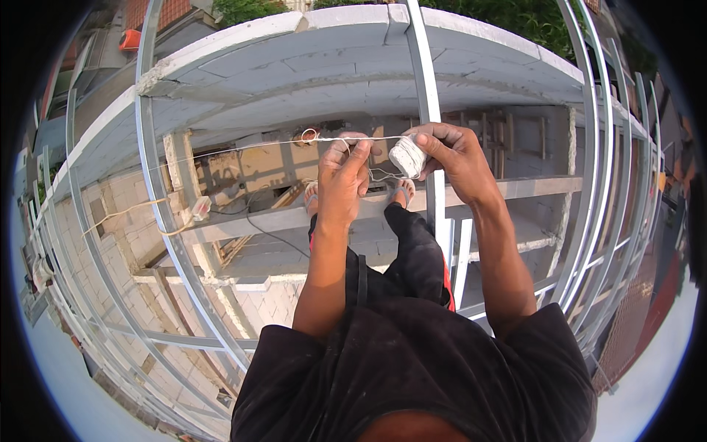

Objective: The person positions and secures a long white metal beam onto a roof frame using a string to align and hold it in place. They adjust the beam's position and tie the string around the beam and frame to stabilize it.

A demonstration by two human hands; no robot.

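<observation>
- One ball of white string (407, 156): it was held up in front of the person's dark shirt (427, 368)
- Right hand (451, 151): lay just right of the ball, its thumb and fingers clamped on the winding
- Left hand (345, 168): stood left of the ball, with thumb and forefinger pinched together on the taut string (254, 146); its other fingers were curled
- Taut string: stretched from the ball through the left hand and onward, well to the ball's left
- Loose strands (383, 175): sagged between the ball and the left hand
- Metal bar (425, 81): passed beneath the ball and extended forward from it
- Grey beam (508, 189): crossed well below the ball
- Sandalled feet (403, 193): showed below the ball, one farther left
- Block wall (331, 59): curved across the space well beyond the ball
</observation>
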